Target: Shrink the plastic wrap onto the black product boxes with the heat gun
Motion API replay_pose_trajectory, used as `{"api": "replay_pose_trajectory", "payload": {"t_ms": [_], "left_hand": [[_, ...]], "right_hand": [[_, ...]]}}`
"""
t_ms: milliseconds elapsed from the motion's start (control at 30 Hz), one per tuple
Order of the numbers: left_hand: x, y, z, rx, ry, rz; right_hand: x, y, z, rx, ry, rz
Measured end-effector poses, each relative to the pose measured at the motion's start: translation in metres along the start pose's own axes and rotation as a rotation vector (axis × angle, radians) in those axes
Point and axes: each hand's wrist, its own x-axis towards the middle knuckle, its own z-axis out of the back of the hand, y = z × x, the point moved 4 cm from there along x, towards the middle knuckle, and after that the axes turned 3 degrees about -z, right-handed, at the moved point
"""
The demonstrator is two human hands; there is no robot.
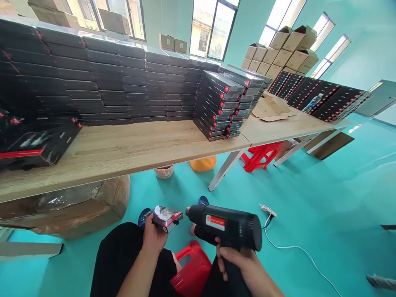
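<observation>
Left hand (154,239) clasps a box (165,216), right hand (237,260) a heat gun (236,225), lettering blurry on red label (215,222).

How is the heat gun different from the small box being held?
The heat gun is bulky; the small box is flat. The heat gun is mostly black; the small box shows pale areas. The right hand holds the heat gun; the left hand, the small box. Both show some red.
</observation>
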Motion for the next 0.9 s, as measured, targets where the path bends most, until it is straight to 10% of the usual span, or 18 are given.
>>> {"api": "replay_pose_trajectory", "payload": {"t_ms": [900], "left_hand": [[-0.004, -0.004, 0.0, 0.041, 0.07, 0.004]], "right_hand": [[-0.026, 0.001, 0.035, -0.099, 0.07, -0.074]]}}
